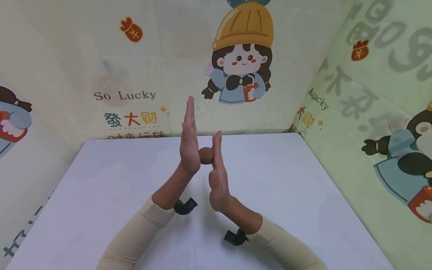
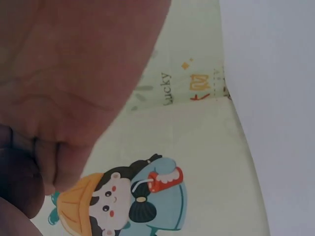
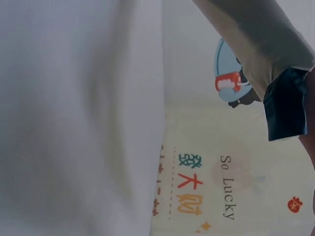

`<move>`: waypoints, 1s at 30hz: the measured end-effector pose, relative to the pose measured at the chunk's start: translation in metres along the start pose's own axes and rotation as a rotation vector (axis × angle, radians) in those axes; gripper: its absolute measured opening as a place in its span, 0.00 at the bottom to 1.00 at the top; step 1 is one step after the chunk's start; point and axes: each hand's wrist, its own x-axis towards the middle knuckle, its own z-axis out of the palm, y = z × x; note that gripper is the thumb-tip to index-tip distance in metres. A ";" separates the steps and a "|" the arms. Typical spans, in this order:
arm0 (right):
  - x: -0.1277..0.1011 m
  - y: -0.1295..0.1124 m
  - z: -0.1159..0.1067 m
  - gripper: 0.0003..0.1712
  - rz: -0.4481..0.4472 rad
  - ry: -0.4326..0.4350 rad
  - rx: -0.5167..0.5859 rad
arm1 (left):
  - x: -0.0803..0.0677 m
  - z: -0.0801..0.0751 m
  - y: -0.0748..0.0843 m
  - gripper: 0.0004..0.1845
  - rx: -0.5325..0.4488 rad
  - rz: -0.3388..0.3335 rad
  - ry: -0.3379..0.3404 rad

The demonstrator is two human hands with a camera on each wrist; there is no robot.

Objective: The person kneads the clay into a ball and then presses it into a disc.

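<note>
Ball (image 1: 206, 155) sat between left hand (image 1: 190, 145), below straight fingers, and straight fingers of right hand (image 1: 220, 179); even pressure seemed best.

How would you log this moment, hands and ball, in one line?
left hand: fingers straight | right hand: fingers straight | brown ball: held between both hands, above white table
</note>
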 end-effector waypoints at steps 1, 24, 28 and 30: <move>0.000 -0.001 0.001 0.52 -0.002 -0.003 -0.006 | 0.001 -0.002 -0.001 0.38 0.002 -0.001 0.005; 0.011 -0.001 -0.007 0.51 -0.087 0.026 -0.092 | -0.021 -0.003 -0.036 0.37 -0.023 -0.173 -0.246; 0.017 0.001 -0.012 0.52 -0.072 0.051 -0.108 | -0.029 0.003 -0.040 0.36 -0.031 -0.194 -0.296; 0.021 0.001 -0.015 0.53 -0.073 0.061 -0.118 | -0.033 0.006 -0.041 0.35 -0.037 -0.203 -0.310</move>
